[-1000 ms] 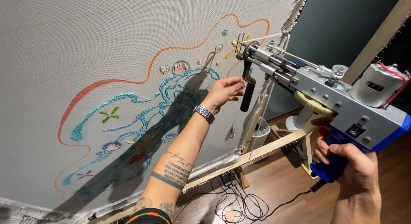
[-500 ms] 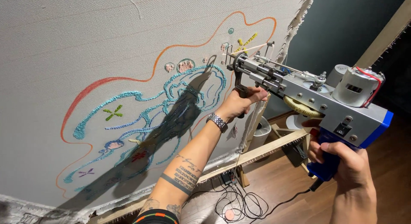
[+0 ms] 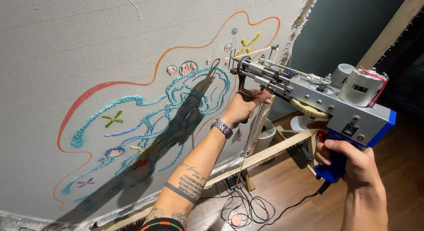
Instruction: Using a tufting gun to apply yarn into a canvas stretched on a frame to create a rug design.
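Both hands clamped on tufting gun (image 3: 309, 96), left hand (image 3: 245, 108) on front handle, right hand (image 3: 353, 162) on blue grip, teal outlines on backing cloth (image 3: 88, 45) tufted, insides mostly bare.

There are no packages, no signs and no screens here. The only thing like a label is a small dark rectangle with light marks (image 3: 360, 88) on the side of the round silver motor can (image 3: 362, 87). That can sits at the back of the grey and blue metal tufting gun (image 3: 309, 103) (the marks are too small to make out). Nothing else here is a label.
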